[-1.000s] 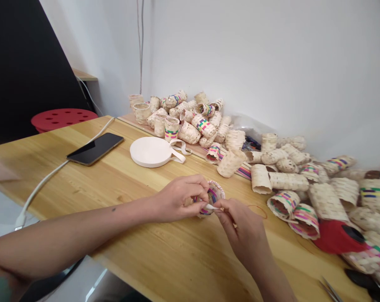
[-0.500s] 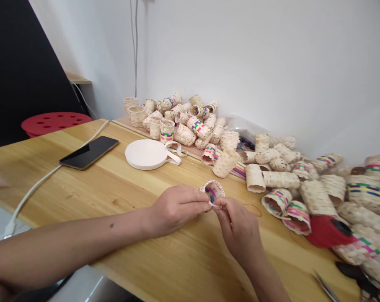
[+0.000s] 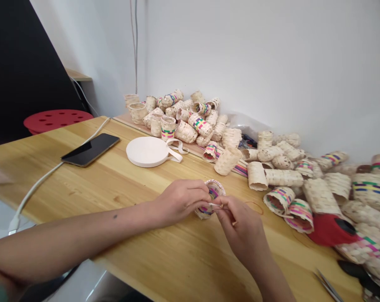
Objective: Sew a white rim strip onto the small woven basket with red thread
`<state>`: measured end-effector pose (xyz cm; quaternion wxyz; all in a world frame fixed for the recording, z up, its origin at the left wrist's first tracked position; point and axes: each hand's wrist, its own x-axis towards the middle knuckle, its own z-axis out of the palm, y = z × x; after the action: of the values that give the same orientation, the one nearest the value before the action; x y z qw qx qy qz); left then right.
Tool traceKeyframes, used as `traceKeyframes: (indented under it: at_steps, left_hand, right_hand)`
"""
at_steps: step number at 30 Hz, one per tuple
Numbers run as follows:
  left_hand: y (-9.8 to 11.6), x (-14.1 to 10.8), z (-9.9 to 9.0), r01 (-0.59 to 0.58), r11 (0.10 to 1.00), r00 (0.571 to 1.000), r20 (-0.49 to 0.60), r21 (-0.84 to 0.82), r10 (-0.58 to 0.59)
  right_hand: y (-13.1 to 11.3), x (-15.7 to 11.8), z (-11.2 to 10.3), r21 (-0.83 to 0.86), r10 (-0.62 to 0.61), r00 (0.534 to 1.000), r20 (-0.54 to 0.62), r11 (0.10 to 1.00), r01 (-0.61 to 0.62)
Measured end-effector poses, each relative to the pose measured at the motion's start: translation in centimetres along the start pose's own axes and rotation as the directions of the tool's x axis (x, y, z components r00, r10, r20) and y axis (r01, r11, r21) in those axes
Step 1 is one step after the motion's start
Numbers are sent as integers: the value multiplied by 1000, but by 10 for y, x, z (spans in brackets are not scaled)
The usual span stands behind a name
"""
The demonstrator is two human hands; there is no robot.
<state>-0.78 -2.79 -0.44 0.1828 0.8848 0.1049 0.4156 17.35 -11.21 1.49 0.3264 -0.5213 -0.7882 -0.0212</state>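
A small woven basket (image 3: 216,188) with coloured bands and a wrapped pinkish-white rim stands on the wooden table, partly hidden behind my hands. In front of its opening a thin white strip (image 3: 214,205) runs between my fingertips. My left hand (image 3: 179,203) pinches one end of it, thumb and fingers pressed together. On the other side my right hand (image 3: 243,228) is closed, thumb against forefinger, on the strip's other end. Whether the strip is attached to the basket I cannot tell.
Many woven baskets (image 3: 284,178) are heaped along the wall and down the right side. A white round lamp-like disc (image 3: 147,151), a phone (image 3: 91,149) and a white cable (image 3: 39,188) lie to the left. Scissors (image 3: 327,285) and a red cloth item (image 3: 326,230) lie at right.
The fingers have shifted slightly and more of the basket's side shows below them. Both hands still grip the strip. The whole view has moved a little.
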Motion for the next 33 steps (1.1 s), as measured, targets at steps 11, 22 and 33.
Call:
traceKeyframes:
  at_steps: [11, 22, 33]
  left_hand:
    - [-3, -2, 1, 54, 999, 996, 77, 1, -53]
    - [-2, -2, -2, 52, 998, 991, 127, -23, -49]
    - [0, 2, 4, 111, 984, 994, 12, -140, -110]
  right_hand:
    - [12, -4, -5, 116, -30, 1000, 9, 993, 29]
    - [8, 0, 0, -60, -65, 996, 64, 996, 68]
    - [3, -3, 0, 73, 115, 993, -6, 991, -114]
